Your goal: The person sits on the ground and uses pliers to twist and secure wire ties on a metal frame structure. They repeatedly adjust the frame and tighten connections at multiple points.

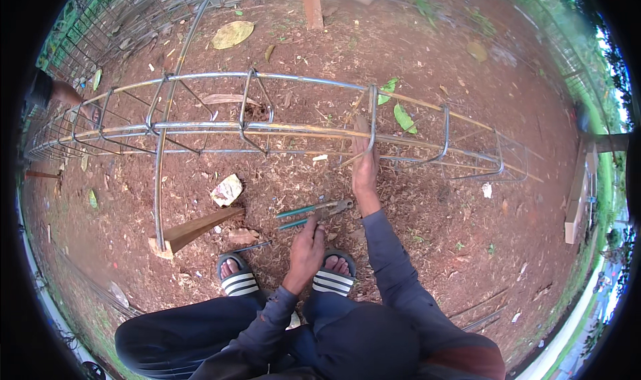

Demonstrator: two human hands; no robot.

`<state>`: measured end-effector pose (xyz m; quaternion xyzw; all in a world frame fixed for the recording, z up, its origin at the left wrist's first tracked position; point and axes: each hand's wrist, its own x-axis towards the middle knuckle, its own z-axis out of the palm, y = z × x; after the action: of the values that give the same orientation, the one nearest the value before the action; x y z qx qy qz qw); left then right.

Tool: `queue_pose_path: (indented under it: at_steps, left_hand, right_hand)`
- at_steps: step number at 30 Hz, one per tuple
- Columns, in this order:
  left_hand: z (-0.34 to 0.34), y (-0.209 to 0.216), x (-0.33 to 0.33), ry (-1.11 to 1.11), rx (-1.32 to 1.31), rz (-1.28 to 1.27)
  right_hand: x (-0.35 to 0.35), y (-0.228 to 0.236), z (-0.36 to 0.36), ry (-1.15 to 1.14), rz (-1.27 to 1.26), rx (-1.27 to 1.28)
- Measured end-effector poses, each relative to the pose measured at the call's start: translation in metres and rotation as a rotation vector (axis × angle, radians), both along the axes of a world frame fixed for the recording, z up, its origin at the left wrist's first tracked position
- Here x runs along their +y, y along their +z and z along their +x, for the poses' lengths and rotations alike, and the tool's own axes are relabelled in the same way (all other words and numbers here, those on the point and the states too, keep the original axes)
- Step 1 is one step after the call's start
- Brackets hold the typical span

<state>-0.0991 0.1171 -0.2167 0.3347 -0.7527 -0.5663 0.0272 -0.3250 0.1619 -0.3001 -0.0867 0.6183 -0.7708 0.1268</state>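
Observation:
A long steel rebar cage (307, 132) of lengthwise bars and bent square stirrups stretches across in front of me. My right hand (364, 163) reaches up to it with fingers stretched out and close together. It lies against a stirrup (373, 116) right of the cage's middle, and bars cover part of the fingers. Lower and to the left, my left hand (306, 252) is closed on pliers (327, 210) near their pivot. Their green handles point left and the jaws right, toward my right wrist.
Another person's hand (67, 94) is at the cage's left end. A bar (160, 180) crosses under the cage to a wooden block (193, 232). A pale stone (227, 190) lies near my sandals (239, 284). A wooden post (311, 3) stands beyond.

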Motion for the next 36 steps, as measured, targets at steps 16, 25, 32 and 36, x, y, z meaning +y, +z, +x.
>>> queue_pose_path:
  at_steps: [16, 25, 32, 36]
  left_hand:
    - [-0.092, 0.033, 0.017, -0.021, 0.298, 0.181]
    - [-0.111, 0.054, 0.009, 0.019, 0.325, 0.048]
    - [-0.114, 0.06, 0.008, 0.036, 0.445, -0.091]
    - [-0.115, 0.056, 0.007, 0.046, 0.415, -0.097]
  right_hand:
    - [0.066, 0.203, 0.014, -0.177, 0.721, 0.74]
    - [0.054, 0.212, -0.025, 0.171, 0.737, 0.643]
    - [0.038, 0.216, -0.035, 0.198, 0.611, 0.397]
    - [0.035, 0.218, -0.043, 0.289, 0.513, 0.303]
